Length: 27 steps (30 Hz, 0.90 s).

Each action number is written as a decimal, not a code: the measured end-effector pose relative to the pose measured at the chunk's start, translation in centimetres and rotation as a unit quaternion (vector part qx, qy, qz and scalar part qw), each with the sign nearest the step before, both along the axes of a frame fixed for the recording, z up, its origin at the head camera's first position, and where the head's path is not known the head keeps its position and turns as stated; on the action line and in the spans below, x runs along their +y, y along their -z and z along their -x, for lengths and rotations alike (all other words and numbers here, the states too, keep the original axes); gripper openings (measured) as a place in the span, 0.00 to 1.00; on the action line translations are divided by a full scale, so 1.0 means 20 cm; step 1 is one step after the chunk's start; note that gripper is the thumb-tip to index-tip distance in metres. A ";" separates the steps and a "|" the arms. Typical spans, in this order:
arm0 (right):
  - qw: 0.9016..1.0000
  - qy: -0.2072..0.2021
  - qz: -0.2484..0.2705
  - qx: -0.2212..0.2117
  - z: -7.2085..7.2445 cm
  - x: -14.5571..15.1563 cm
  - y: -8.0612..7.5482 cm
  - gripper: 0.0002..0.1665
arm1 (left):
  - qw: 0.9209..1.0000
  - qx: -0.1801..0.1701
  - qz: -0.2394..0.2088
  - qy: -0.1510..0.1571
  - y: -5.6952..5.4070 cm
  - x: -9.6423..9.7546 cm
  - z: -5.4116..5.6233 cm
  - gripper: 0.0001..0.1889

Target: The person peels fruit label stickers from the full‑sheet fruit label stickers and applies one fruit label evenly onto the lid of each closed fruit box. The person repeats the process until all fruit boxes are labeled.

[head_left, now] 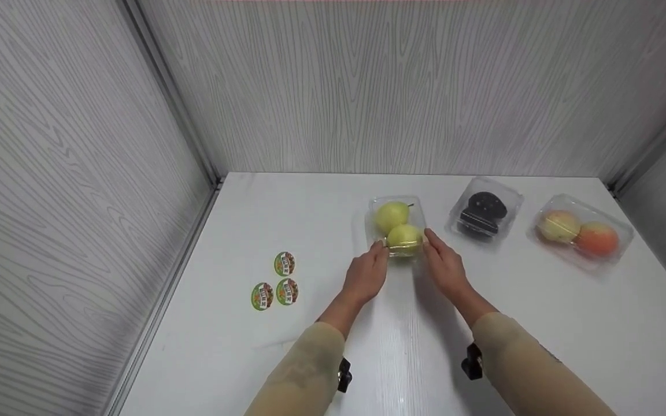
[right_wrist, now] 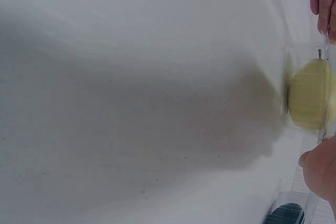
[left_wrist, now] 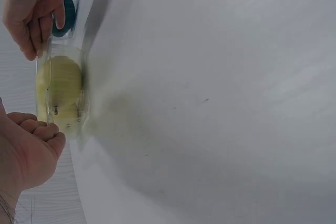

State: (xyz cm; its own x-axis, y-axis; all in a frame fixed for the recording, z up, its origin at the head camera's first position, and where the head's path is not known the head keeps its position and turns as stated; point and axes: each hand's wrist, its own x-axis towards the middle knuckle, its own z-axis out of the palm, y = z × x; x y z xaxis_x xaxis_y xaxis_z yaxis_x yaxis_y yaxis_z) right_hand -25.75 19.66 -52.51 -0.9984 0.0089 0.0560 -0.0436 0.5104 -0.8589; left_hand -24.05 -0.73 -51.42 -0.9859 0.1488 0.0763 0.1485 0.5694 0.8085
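Observation:
A clear plastic fruit box [head_left: 372, 228] with two yellow-green pears [head_left: 392, 216] inside is between my two hands over the white table. My left hand [head_left: 366, 274] grips its near left edge, and in the left wrist view the fingers curl in at the rim. On the opposite side, my right hand [head_left: 446, 268] holds the right edge, with the thumb and fingers at the rim in the right wrist view. Seen from the left wrist, the box [left_wrist: 84, 59] has its lid seam along the middle.
To the right, another clear box [head_left: 509, 199] contains dark, rounded things. Farther right lies a clear box [head_left: 570, 202] with two reddish-yellow fruits [head_left: 597, 238]. Several round, colourful stickers [head_left: 285, 263] lie on the left of the table [head_left: 223, 231]. Grey wood-grain panels [head_left: 402, 86] rise behind and at the sides.

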 end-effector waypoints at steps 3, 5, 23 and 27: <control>1.000 -0.005 0.003 0.000 -0.01 0.00 0.00 0.31 | 1.000 0.015 0.001 -0.001 0.00 0.00 -0.02 0.26; 1.000 -0.005 0.004 -0.003 -0.02 0.01 0.00 0.30 | 1.000 0.018 0.000 -0.004 -0.01 0.01 -0.03 0.25; 1.000 -0.012 -0.009 0.000 -0.07 0.02 -0.01 0.30 | 0.999 0.035 -0.008 -0.013 -0.03 0.04 -0.19 0.22; 1.000 -0.010 -0.006 0.006 -0.07 0.03 -0.01 0.29 | 0.999 0.034 -0.005 -0.006 -0.04 0.05 -0.21 0.22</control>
